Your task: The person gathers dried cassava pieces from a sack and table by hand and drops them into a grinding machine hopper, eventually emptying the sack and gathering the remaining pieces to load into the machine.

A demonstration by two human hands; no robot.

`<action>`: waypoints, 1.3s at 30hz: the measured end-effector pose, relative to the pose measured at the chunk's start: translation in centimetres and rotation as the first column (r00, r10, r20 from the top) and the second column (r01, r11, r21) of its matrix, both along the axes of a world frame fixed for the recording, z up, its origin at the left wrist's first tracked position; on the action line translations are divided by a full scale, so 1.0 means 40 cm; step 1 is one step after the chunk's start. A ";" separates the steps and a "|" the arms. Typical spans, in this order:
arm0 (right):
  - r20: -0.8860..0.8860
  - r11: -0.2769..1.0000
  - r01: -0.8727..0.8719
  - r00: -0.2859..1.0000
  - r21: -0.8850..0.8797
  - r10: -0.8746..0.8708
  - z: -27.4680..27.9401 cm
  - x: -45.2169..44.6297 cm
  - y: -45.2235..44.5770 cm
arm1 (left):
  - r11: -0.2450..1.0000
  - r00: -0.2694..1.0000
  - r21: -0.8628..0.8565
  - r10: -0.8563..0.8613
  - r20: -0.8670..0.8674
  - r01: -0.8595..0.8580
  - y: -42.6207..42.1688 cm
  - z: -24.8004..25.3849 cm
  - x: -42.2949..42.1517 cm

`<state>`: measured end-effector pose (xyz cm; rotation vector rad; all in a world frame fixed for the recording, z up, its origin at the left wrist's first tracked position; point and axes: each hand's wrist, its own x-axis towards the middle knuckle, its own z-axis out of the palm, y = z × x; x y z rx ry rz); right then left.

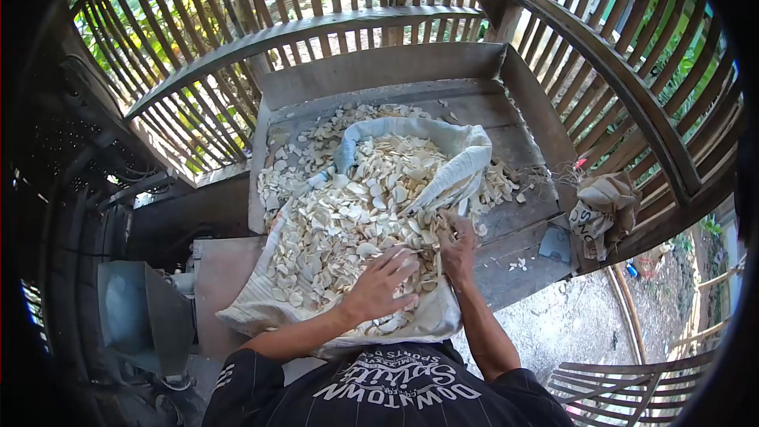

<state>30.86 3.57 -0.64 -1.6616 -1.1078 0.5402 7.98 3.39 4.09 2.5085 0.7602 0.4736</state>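
Along the near edge of a walled wooden tabletop [506,229]: one white sack [466,172], mouth spread wide, reaching from that edge past the middle. Contents: pale, thin slices [360,209], heaped. Left hand [385,278]: palm down over the near part of the heap, fingers spread apart, no visible hold on anything; contact with the slices uncertain. Right hand [457,243]: at the sack's right rim, fingers partly curled; whether they pinch cloth or slices cannot be told. Loose slices [274,182]: scattered by the left wall, toward the far edge, and right of the sack. Flat grey piece [555,243]: near the tabletop's near right corner. Crumpled lettered bag [605,209]: at the right edge, beside a slatted railing [624,73]. Metal hopper [146,312]: beyond the near left corner.
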 end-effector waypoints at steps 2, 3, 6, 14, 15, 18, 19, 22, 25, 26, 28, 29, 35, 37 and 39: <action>0.044 0.978 -0.204 0.978 0.031 0.203 0.036 -0.040 0.035 | 0.999 1.000 -0.032 0.014 0.011 -0.014 -0.046 0.022 -0.048; -0.010 0.933 -0.359 0.933 -0.007 0.359 0.038 -0.056 0.044 | 0.998 0.999 -0.038 0.051 0.007 -0.051 -0.063 0.027 -0.081; 0.376 0.886 -0.462 0.814 -0.041 0.442 0.106 -0.093 0.013 | 0.969 0.971 -0.061 0.239 -0.029 -0.241 -0.086 0.080 -0.197; 0.464 0.617 -0.659 0.425 -0.430 0.777 0.136 -0.052 -0.340 | 0.871 0.786 -0.038 0.422 -0.452 -0.489 -0.214 0.052 -0.572; 0.505 0.613 -0.662 0.387 -0.431 0.772 0.129 -0.035 -0.349 | 0.876 0.811 -0.053 0.419 -0.408 -0.479 -0.222 0.051 -0.570; 0.568 0.638 -0.664 0.372 -0.390 0.734 0.121 -0.006 -0.364 | 0.912 0.862 0.006 0.390 -0.323 -0.410 -0.220 0.001 -0.587; 0.549 0.666 -0.656 0.431 -0.354 0.716 0.125 -0.005 -0.361 | 0.908 0.892 -0.017 0.408 -0.194 -0.419 -0.217 0.012 -0.579; 0.591 0.817 -0.559 0.615 -0.139 0.522 0.170 -0.016 -0.336 | 0.922 0.921 0.007 0.386 -0.058 -0.386 -0.198 0.046 -0.566; 0.572 0.926 -0.377 0.766 0.029 0.294 0.202 -0.007 -0.316 | 0.840 0.842 -0.108 0.538 0.042 -0.532 -0.211 0.099 -0.534; 0.588 0.947 -0.292 0.793 0.135 0.161 0.211 -0.011 -0.306 | 0.840 0.834 -0.082 0.543 0.095 -0.537 -0.213 0.125 -0.517; 0.305 0.996 -0.086 0.950 0.030 0.072 0.272 -0.010 -0.294 | 0.830 0.810 -0.031 0.551 0.201 -0.557 -0.188 0.185 -0.474; 0.269 0.998 -0.051 0.962 0.043 0.038 0.320 -0.002 -0.283 | 0.850 0.828 0.042 0.499 0.257 -0.525 -0.169 0.204 -0.456; 0.043 0.918 -0.011 0.999 0.397 -0.006 0.563 0.062 -0.189 | 0.875 0.867 0.264 0.278 0.413 -0.407 -0.049 0.385 -0.373; 0.070 0.873 0.012 0.996 0.487 -0.053 0.628 0.104 -0.153 | 0.874 0.864 0.315 0.199 0.463 -0.370 -0.029 0.459 -0.350; 0.115 0.844 0.083 0.979 0.530 -0.168 0.706 0.118 -0.127 | 0.879 0.848 0.331 0.140 0.510 -0.344 -0.012 0.517 -0.329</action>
